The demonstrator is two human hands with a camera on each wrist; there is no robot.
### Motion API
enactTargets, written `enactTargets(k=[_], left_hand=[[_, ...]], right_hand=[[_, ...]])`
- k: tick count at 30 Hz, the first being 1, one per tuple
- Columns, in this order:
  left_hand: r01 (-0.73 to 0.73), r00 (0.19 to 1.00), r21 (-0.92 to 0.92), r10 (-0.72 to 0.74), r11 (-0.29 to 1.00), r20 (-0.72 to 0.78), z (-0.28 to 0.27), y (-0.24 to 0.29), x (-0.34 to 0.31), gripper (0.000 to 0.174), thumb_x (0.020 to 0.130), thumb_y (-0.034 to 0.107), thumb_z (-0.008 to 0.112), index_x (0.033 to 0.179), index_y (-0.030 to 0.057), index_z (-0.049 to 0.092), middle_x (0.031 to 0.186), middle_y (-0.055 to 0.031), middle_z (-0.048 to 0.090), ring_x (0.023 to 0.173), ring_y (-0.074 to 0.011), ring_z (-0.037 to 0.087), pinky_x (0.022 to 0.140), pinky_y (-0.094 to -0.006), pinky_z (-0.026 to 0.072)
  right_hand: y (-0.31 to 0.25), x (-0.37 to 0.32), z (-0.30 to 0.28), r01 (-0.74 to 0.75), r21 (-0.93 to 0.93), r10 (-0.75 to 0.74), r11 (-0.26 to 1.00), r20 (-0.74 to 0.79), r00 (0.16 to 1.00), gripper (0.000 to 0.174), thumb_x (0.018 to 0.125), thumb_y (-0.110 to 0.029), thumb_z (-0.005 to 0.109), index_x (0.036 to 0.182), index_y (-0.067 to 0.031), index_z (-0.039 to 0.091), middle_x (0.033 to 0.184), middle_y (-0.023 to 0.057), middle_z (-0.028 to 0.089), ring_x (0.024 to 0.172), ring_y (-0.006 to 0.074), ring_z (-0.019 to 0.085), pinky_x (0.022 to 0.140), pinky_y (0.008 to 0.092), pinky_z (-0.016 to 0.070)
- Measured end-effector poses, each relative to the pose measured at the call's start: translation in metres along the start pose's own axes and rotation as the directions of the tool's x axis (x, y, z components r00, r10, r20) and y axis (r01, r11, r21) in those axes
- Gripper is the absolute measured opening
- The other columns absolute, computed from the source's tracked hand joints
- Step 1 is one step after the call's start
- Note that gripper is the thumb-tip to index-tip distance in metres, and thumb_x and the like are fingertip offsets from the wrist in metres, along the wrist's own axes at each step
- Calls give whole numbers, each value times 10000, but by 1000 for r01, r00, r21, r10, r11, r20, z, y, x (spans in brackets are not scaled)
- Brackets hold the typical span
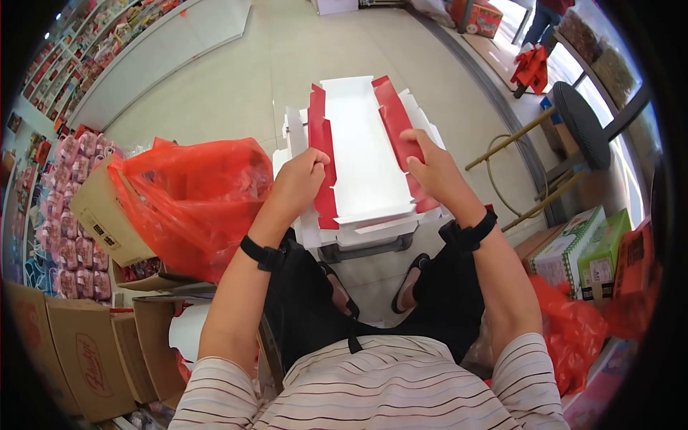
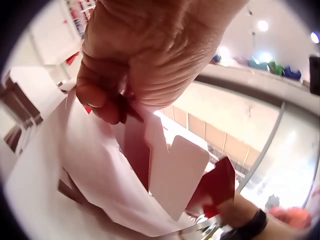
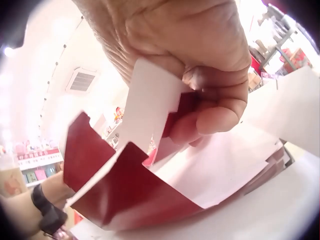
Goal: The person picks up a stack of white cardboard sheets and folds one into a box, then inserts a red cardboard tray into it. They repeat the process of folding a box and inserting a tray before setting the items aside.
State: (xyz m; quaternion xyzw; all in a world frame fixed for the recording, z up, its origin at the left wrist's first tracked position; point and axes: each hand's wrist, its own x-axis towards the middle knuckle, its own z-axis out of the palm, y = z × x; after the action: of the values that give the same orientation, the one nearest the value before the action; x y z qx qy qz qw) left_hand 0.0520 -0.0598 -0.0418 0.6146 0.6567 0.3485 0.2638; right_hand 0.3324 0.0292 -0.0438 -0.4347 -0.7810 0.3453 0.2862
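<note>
A part-folded cardboard box (image 1: 362, 150), white inside and red outside, lies lengthwise in front of me with its long sides standing up. At its left side my left hand (image 1: 301, 179) pinches the edge of the red side panel (image 1: 324, 143). In the left wrist view, the curled fingers of that hand (image 2: 145, 55) grip the card above a white end tab (image 2: 177, 172). My right hand (image 1: 436, 172) holds the right side panel. In the right wrist view, thumb and fingers of the right hand (image 3: 200, 55) pinch red card beside a white flap (image 3: 147, 100).
Under the box lie more white card sheets (image 1: 290, 140) on a support with a dark handle (image 1: 365, 249). A red plastic bag (image 1: 193, 201) and brown cartons (image 1: 86, 358) crowd the left. A round stool (image 1: 582, 125), green-and-white boxes (image 1: 573, 240) and another red bag (image 1: 570, 330) stand right.
</note>
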Motion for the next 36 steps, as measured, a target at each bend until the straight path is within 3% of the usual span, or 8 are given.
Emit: enactTargets(k=[5,15,16,17,19,22,29,36], left_hand=[[-32,935,181,-34,983,353,-13,9,-2,386,969,155,541,1301,-10,646,1130,-128,714,953,-229,668,881,-354,536],[58,749,-18,-32,998,661,-47,-1,-17,782,903,175,557,1629,-4,327,1443,-166,575,1194,-229,607,1032,-316,485],[36,673,77,-81,996,735,-50,0,-13,783,948,208,596,1640,-1,296,1577,-177,472,1341,-238,545,1119,-332,438],[-201,682,-60,184,978,707,-38,-53,-14,817,983,302,652,1650,18,275,1676,-198,345,1484,-254,417,1192,-361,374],[-6,694,-63,50,998,718,-42,-38,-19,898,969,416,701,1663,57,258,1699,-206,298,1542,-302,335,1233,-392,328],[14,695,-31,12,999,719,-45,-23,-20,872,963,408,717,1651,79,296,1638,-219,379,1439,-295,479,1172,-371,410],[-157,827,134,56,978,560,-22,-17,-18,331,1066,267,559,1231,10,689,1203,-143,680,1098,-251,657,969,-370,515],[-79,780,33,42,996,625,-23,-14,-36,671,958,237,601,1568,29,415,1421,-216,528,1238,-319,582,1030,-374,499]], right_hand=[[-10,-7,-25,-349,263,241,899,368,898,323,918,-65,544,1227,-78,639,960,-43,608,834,59,534,738,238,451],[-15,-32,-54,-465,411,59,784,696,716,593,895,-32,539,1479,-83,446,1230,77,659,1061,146,641,873,321,531],[-14,-34,-55,-394,397,14,829,689,725,591,911,-62,603,1480,-101,446,1266,72,642,1110,150,634,899,339,537],[14,-37,-46,-445,448,3,776,702,713,590,919,-98,656,1473,-120,455,1312,76,620,1175,156,621,932,350,540],[-6,-35,-49,-372,424,-13,826,673,739,583,926,-93,666,1471,-110,460,1319,70,609,1112,142,650,948,339,552],[17,-30,-48,-537,406,71,740,746,662,561,974,-141,680,1483,-65,457,1303,85,642,1120,169,650,927,355,575],[4,-36,-25,-392,327,185,860,516,836,349,1043,-284,623,1208,23,649,937,30,669,845,120,629,800,305,548],[20,-38,3,-286,295,217,912,246,945,365,1041,-293,616,1019,61,704,852,24,678,781,118,591,730,315,507]])
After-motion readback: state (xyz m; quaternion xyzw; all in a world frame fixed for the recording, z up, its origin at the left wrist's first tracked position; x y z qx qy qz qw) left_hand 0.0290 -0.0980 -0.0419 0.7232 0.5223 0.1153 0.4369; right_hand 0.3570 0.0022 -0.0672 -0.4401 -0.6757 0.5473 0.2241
